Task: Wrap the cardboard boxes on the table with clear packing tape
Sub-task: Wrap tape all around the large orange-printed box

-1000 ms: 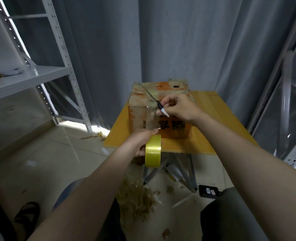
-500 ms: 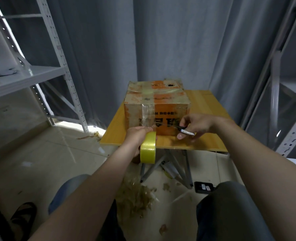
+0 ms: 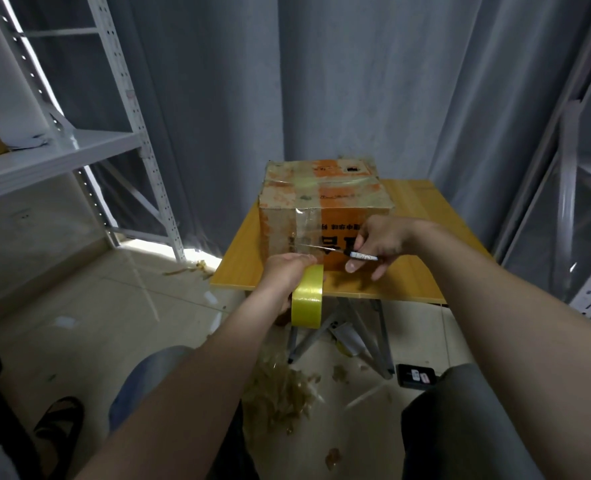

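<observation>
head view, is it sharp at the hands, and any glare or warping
Head view: box, roll and cutter read fairly sharp, the right hand slightly soft; head view: tape on the box front glints, and daylight blows out the floor under the curtain; head view: wide-angle bending tilts the shelf posts at the edges.

A worn, orange-printed cardboard box (image 3: 325, 206) is sitting upright at frame centre; a yellowish tape roll (image 3: 307, 301) is hanging on edge just below it.

The right hand (image 3: 384, 237) masks part of the knife (image 3: 364, 256) and the box (image 3: 322, 192) print's 3 o'clock end; the tape roll (image 3: 308, 303) masks left hand (image 3: 285, 271) fingers.
</observation>
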A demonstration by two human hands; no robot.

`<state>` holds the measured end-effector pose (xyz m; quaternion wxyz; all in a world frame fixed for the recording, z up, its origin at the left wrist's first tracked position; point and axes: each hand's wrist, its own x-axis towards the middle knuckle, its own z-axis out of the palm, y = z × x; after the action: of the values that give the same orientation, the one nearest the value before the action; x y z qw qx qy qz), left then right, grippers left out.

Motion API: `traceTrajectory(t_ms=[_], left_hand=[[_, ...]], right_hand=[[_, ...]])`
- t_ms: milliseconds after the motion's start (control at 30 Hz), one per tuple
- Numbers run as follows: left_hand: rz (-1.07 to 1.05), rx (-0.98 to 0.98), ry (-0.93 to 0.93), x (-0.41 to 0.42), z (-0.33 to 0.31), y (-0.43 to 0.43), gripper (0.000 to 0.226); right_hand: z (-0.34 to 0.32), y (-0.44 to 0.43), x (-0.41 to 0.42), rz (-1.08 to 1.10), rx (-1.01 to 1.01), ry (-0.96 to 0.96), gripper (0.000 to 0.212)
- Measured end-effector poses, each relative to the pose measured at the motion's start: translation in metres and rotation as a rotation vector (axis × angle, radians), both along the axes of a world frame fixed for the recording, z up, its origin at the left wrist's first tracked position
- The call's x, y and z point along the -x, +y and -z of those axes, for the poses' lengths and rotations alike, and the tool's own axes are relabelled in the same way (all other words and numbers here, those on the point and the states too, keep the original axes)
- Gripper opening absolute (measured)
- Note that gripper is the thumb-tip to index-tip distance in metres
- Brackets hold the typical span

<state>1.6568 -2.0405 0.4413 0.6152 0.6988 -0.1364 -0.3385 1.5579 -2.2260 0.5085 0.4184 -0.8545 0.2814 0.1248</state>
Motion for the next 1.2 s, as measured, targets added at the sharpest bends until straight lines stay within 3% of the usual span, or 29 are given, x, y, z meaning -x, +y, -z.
traceTrajectory(t_ms=[133,367,500,567,667,767,867,967,1100,1200], left_hand=[[0.016,-0.008,-0.013,-0.003,0.005,-0.002,0.018],[0.136,-0.208,0.021,0.016,0.053,0.006,0.039],[0.193,-0.238,0.028,0.021,0.056,0.007,0.026],[0.219,-0.24,0.026,0.023,0.05,0.006,0.024],[0.244,-0.216,-0.01,0.026,0.038,0.001,0.027],[0.28,-0.167,-0.027,0.03,0.02,-0.005,0.021],[0.324,-0.158,-0.06,0.031,0.006,-0.015,0.023],[0.352,-0.16,-0.085,0.03,0.0,-0.023,0.026],[0.378,-0.156,-0.089,0.029,-0.004,-0.026,0.023],[0.397,-0.163,-0.099,0.026,-0.004,-0.025,0.024]], right_hand=[[-0.002,0.003,-0.001,0.008,0.079,0.009,0.038],[0.011,0.012,0.002,0.021,0.169,0.004,0.037],[0.031,0.017,0.012,-0.049,0.254,0.087,0.036],[0.04,0.018,0.017,-0.043,0.214,-0.049,0.035],[0.04,0.022,0.025,0.09,-0.001,-0.514,0.035],[0.032,0.021,0.035,0.395,-0.14,-0.918,0.039],[0.037,0.004,0.042,0.763,-0.085,-1.07,0.046],[0.055,-0.019,0.057,0.989,0.148,-0.832,0.041],[0.085,-0.037,0.073,0.747,0.535,-0.16,0.043],[0.082,-0.034,0.067,0.55,0.707,0.077,0.041]])
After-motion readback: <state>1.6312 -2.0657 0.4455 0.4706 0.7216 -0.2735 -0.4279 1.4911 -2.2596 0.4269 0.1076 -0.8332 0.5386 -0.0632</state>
